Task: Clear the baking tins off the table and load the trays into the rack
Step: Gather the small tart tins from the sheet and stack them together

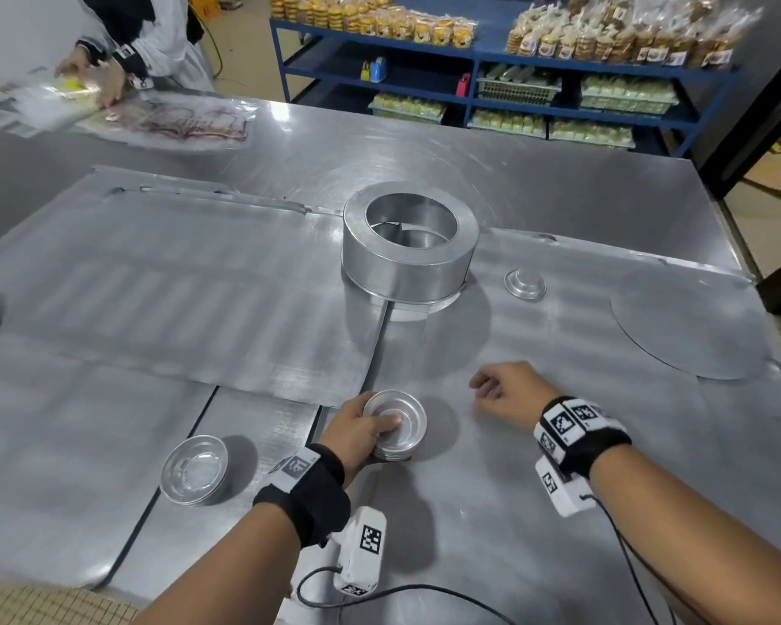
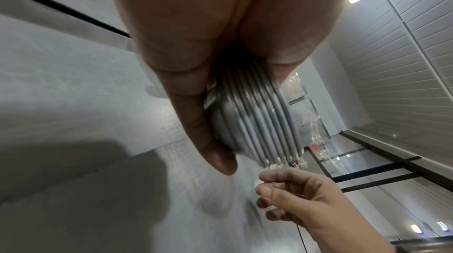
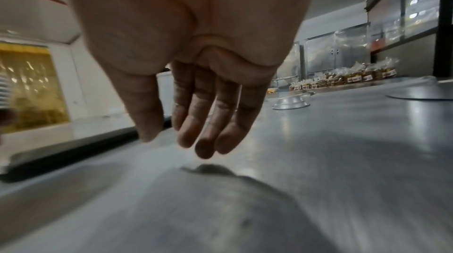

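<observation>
The left hand [image 1: 357, 433] is holding a stack of little tins [image 1: 395, 421] just above the table [image 1: 560, 512], thumb on top, fingers underneath. The right hand [image 1: 503, 390] is hanging loose and holding nothing. More tins are waiting: a small pile [image 1: 195, 470] nearby, one upside-down tin [image 1: 525, 283] and a big ring tin [image 1: 409, 241] farther off. The trays [image 1: 154, 281] are lying flat, so I think most work is left.

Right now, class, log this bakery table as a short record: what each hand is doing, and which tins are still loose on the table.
left hand: grips a stack of small tins, thumb on top
right hand: holds nothing, fingers loosely curled above the table
loose tins: second small stack near the left forearm; upturned small tin beside the large ring tin
flat round disc: far right
</observation>
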The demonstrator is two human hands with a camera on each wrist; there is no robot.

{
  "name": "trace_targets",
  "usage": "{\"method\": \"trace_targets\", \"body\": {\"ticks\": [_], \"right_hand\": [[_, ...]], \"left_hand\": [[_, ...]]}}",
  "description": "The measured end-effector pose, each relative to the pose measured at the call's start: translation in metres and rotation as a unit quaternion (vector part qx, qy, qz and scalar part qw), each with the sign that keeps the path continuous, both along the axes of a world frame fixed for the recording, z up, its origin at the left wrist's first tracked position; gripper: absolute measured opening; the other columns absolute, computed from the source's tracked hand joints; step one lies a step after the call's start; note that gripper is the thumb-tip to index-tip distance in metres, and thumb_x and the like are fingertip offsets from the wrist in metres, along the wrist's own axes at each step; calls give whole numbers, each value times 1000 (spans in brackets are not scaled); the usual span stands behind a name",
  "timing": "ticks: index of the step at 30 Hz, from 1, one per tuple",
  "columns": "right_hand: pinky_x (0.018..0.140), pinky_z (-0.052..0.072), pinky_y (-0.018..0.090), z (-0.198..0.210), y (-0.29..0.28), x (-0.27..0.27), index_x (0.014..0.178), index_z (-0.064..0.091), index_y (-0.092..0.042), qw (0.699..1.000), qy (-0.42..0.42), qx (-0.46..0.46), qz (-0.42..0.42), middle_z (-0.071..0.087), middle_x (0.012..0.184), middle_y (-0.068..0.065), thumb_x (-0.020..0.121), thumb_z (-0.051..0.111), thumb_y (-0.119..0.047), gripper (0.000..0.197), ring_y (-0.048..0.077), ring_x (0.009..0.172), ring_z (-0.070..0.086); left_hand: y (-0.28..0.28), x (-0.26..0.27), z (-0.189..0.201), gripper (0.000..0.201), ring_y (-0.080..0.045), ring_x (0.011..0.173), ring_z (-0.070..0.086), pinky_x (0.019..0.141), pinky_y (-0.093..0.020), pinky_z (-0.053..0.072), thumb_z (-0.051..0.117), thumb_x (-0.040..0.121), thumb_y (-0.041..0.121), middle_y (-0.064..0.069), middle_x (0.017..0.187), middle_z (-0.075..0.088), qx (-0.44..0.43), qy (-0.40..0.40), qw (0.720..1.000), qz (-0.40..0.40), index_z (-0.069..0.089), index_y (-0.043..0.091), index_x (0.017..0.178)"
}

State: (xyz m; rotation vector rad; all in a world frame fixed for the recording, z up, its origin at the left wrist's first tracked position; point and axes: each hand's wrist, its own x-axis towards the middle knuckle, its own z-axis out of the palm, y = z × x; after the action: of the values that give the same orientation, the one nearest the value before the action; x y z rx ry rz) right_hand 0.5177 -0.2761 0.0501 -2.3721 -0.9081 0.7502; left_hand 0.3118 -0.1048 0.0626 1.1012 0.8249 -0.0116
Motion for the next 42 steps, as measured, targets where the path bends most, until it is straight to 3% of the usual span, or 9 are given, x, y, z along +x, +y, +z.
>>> {"method": "trace_targets", "body": {"ticks": [4, 9, 12, 15, 21, 26, 29, 34, 42], "right_hand": [[84, 55, 35, -5, 7, 52, 94, 70, -14, 994, -80, -27, -72, 66, 77, -3, 75, 74, -15, 20, 17, 75, 63], [93, 51, 35, -10, 21, 111, 114, 66, -11, 978, -166, -67, -107, 68, 112, 9, 80, 72, -20, 36, 27, 102, 64], [93, 51, 38, -8, 32, 140, 111, 65, -8, 964, -220, -107, -103, 61, 124, 19, 77, 72, -23, 38, 37, 108, 59], [96, 46, 40, -9, 44, 165, 121, 58, -6, 956, -231, -140, -114, 59, 123, 21, 76, 72, -27, 51, 40, 112, 54], [98, 40, 41, -13, 61, 195, 120, 57, 0, 951, -216, -156, -158, 60, 119, 24, 80, 74, -32, 54, 41, 114, 53], [94, 42, 40, -19, 66, 205, 119, 54, -1, 949, -195, -164, -186, 61, 118, 24, 76, 76, -39, 61, 40, 113, 55], [93, 46, 42, -17, 62, 203, 125, 49, -2, 949, -185, -143, -210, 56, 123, 24, 70, 82, -39, 74, 42, 117, 51], [90, 49, 44, -10, 54, 189, 119, 48, -4, 957, -183, -99, -200, 57, 120, 22, 66, 89, -34, 74, 40, 113, 54], [97, 46, 38, 14, 44, 123, 129, 48, -14, 966, -181, 4, -186, 55, 127, 14, 63, 88, -30, 79, 32, 117, 54]], "left_hand": [[3, 10, -1, 32, -32, 89, 64, 81, -63, 56, 61, 89, -7, -18, 101, 66, 8, 8, 1000, 5, 63, 3, 119], [7, 24, -4, 33, -29, 87, 64, 77, -55, 59, 61, 90, -6, -16, 100, 67, 8, 10, 1000, 7, 61, 3, 121], [9, 32, -7, 32, -29, 87, 65, 77, -53, 60, 61, 90, -4, -15, 100, 68, 10, 12, 1000, 8, 62, 4, 121], [10, 38, -11, 30, -29, 88, 65, 85, -60, 55, 61, 90, -3, -14, 98, 68, 13, 20, 1000, 12, 63, 5, 119], [11, 44, -17, 28, -29, 87, 64, 87, -58, 53, 61, 90, -4, -14, 96, 68, 18, 27, 999, 19, 63, 3, 117], [11, 45, -20, 29, -27, 86, 64, 78, -44, 55, 61, 90, -3, -12, 95, 68, 16, 31, 999, 28, 62, 4, 118], [11, 43, -21, 29, -26, 85, 64, 79, -44, 55, 62, 90, -3, -11, 95, 69, 15, 30, 999, 29, 63, 5, 118], [8, 40, -18, 29, -29, 89, 65, 89, -59, 52, 62, 90, -3, -12, 97, 69, 13, 28, 999, 24, 64, 7, 117], [0, 29, -5, 27, -25, 82, 64, 82, -51, 56, 61, 90, -4, -10, 93, 68, 13, 20, 1000, 8, 64, 9, 113]]}}
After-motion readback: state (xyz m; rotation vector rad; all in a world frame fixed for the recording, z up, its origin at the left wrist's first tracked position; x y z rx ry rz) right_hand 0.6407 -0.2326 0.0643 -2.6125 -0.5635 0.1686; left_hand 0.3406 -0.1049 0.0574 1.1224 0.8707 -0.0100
